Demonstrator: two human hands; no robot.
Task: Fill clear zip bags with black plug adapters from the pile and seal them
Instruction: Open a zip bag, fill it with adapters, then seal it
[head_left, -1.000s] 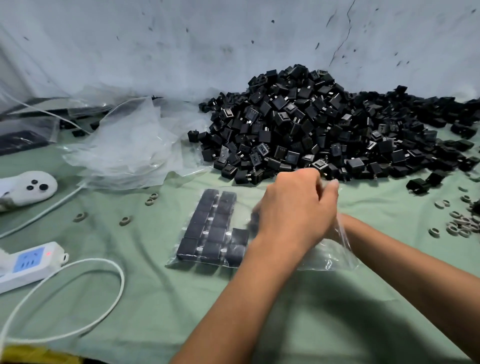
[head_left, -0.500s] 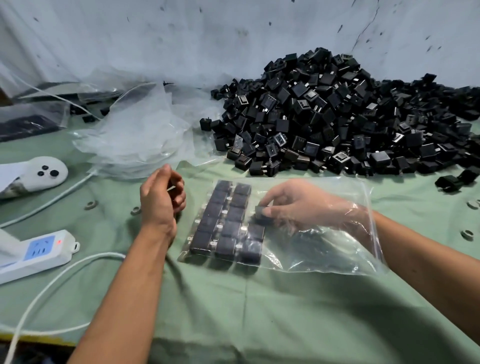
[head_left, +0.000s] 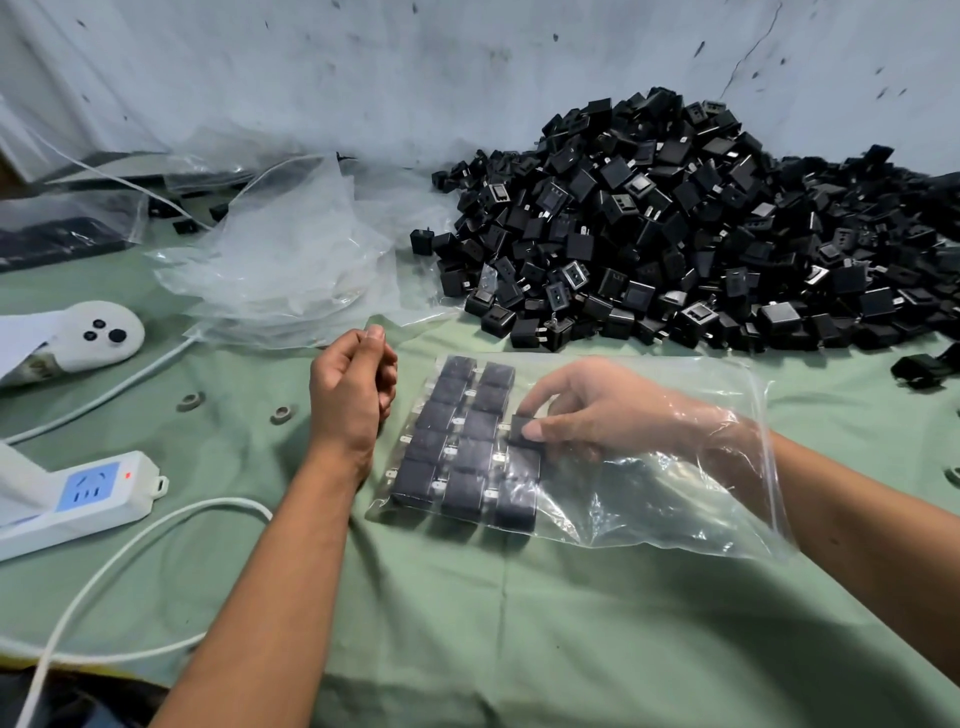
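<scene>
A clear zip bag (head_left: 649, 499) lies flat on the green cloth, its mouth to the right. Inside it, black plug adapters (head_left: 457, 457) lie in neat rows at the closed left end. My right hand (head_left: 597, 415) is deep inside the bag and pinches one black adapter (head_left: 521, 427) between thumb and fingers, at the top of the third row. My left hand (head_left: 353, 384) rests on its edge just left of the bag, with its fingers curled into a fist; nothing shows in it. The big pile of loose black adapters (head_left: 675, 234) is heaped behind the bag, against the wall.
A heap of empty clear bags (head_left: 291, 260) lies at the back left. A white power strip (head_left: 93, 493) with its cable (head_left: 130, 556) and a white handheld device (head_left: 98, 332) sit at the left. Small rings (head_left: 189, 401) dot the cloth.
My left hand left the bag's mouth and moved to the left side of the bag. My right hand pushed deeper into the bag with an adapter.
</scene>
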